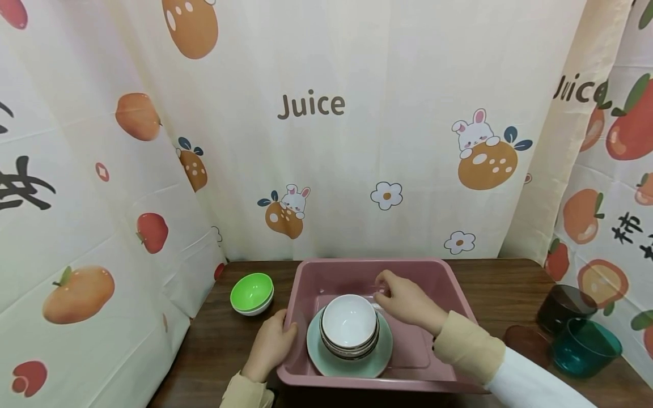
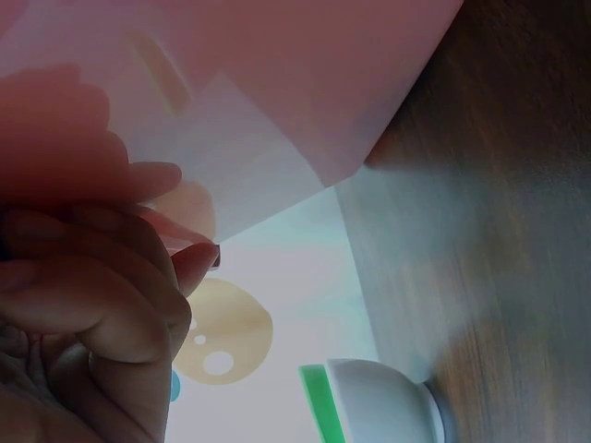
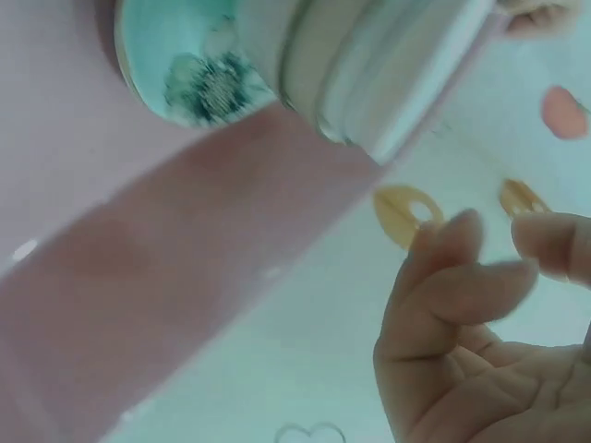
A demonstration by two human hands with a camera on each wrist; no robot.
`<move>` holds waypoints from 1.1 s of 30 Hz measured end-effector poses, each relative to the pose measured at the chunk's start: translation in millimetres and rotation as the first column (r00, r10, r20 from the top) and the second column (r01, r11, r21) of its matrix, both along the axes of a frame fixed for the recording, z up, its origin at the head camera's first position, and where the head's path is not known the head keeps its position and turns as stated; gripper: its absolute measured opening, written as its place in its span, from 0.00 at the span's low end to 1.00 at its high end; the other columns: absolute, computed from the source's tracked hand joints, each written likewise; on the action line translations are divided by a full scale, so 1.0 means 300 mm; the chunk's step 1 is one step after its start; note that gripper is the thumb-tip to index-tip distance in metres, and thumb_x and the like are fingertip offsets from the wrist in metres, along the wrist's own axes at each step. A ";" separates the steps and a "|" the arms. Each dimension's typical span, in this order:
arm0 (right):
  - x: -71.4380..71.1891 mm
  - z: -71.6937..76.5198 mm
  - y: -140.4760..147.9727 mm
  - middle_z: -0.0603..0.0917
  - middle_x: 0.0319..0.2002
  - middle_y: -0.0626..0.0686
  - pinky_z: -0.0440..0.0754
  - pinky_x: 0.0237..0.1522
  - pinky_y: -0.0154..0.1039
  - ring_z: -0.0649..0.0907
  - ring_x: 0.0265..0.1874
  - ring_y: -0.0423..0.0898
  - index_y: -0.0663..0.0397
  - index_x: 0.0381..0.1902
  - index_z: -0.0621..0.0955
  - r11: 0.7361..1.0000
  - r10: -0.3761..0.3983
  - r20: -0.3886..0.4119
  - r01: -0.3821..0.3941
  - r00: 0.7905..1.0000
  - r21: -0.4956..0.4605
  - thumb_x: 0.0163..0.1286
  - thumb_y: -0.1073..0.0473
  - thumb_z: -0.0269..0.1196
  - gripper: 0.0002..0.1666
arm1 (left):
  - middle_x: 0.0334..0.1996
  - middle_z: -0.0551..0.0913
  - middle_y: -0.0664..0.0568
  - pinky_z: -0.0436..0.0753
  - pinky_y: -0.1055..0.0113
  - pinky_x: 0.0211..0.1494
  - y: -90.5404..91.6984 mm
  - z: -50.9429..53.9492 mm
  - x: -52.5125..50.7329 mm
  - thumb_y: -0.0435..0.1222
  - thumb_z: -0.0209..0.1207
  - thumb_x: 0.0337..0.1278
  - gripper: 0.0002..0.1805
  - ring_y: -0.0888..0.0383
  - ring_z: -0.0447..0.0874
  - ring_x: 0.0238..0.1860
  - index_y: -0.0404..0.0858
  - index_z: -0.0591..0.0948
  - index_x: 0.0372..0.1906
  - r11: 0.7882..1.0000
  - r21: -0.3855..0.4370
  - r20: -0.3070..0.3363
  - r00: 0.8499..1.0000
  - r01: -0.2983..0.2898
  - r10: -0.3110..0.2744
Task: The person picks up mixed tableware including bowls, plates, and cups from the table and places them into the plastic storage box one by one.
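A pink basin point(image 1: 413, 345) sits on the wooden table, with a pale green plate point(image 1: 385, 357) inside it. On the plate stands a stack of bowls, a white bowl point(image 1: 350, 321) uppermost. My left hand point(image 1: 270, 344) grips the basin's left rim, thumb over the edge; in the left wrist view, its curled fingers point(image 2: 138, 277) lie against the outer wall. Above the basin, right of the stack, my right hand point(image 1: 408, 300) hovers with loosely bent fingers and holds nothing. The right wrist view shows a gap between its thumb and fingers, and a dark flower print on the plate point(image 3: 185, 78).
A green bowl point(image 1: 252, 292) nested in a white one stands left of the basin. At the right are a teal glass point(image 1: 586, 348), a dark glass point(image 1: 563, 309) and a brownish translucent one point(image 1: 528, 343). Fruit-printed curtains point(image 1: 357, 153) enclose the table's back and sides.
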State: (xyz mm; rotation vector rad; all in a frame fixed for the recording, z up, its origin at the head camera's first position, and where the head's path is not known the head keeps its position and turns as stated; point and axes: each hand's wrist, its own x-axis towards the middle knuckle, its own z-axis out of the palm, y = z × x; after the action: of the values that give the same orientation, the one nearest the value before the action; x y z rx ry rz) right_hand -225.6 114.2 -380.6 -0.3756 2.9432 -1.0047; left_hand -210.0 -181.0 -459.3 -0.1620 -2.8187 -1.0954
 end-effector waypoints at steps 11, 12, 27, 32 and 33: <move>0.079 0.071 0.150 0.79 0.29 0.47 0.73 0.29 0.34 0.75 0.25 0.39 0.58 0.52 0.76 0.998 -0.021 -0.100 0.015 0.995 -0.063 0.69 0.57 0.60 0.17 | 0.37 0.86 0.40 0.82 0.57 0.38 -0.004 0.004 -0.002 0.33 0.57 0.58 0.19 0.52 0.84 0.36 0.25 0.78 0.51 1.000 -0.008 -0.002 1.000 -0.002 0.002; 0.087 0.071 0.165 0.79 0.30 0.47 0.74 0.29 0.34 0.76 0.25 0.39 0.57 0.52 0.76 0.998 -0.034 -0.099 0.028 0.995 -0.064 0.69 0.57 0.60 0.17 | 0.36 0.86 0.40 0.82 0.57 0.38 -0.004 0.004 -0.002 0.33 0.57 0.58 0.19 0.53 0.84 0.36 0.25 0.78 0.51 1.000 -0.010 -0.005 1.000 -0.003 0.003; 0.194 -0.041 0.355 0.83 0.40 0.52 0.80 0.37 0.39 0.82 0.37 0.45 0.62 0.53 0.76 0.986 -0.163 -0.166 0.167 0.973 0.008 0.66 0.56 0.63 0.21 | 0.37 0.86 0.40 0.81 0.56 0.40 -0.002 -0.004 0.001 0.33 0.57 0.57 0.18 0.51 0.84 0.37 0.26 0.79 0.50 1.000 -0.009 -0.019 1.000 -0.007 0.007; 0.212 -0.077 0.404 0.80 0.48 0.63 0.81 0.45 0.56 0.82 0.46 0.58 0.69 0.59 0.73 0.974 -0.215 -0.071 0.219 0.974 0.064 0.68 0.52 0.62 0.30 | 0.36 0.86 0.40 0.81 0.55 0.40 -0.002 -0.007 0.001 0.33 0.58 0.57 0.17 0.51 0.84 0.37 0.26 0.79 0.50 1.000 -0.010 -0.026 1.000 -0.007 0.006; 0.213 -0.084 0.411 0.80 0.49 0.65 0.80 0.46 0.58 0.82 0.47 0.60 0.70 0.59 0.72 0.971 -0.224 -0.057 0.228 0.973 0.077 0.68 0.52 0.62 0.30 | 0.36 0.86 0.40 0.81 0.55 0.40 -0.002 -0.007 0.001 0.32 0.58 0.57 0.17 0.51 0.84 0.37 0.26 0.79 0.50 1.000 -0.008 -0.027 1.000 -0.006 0.006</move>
State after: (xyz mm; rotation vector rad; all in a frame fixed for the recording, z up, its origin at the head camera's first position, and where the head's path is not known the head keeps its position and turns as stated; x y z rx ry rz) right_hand -161.6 237.6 -405.7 -0.0626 3.1126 -0.8988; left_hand -209.5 -181.6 -461.3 -0.1675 -2.7985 -1.0726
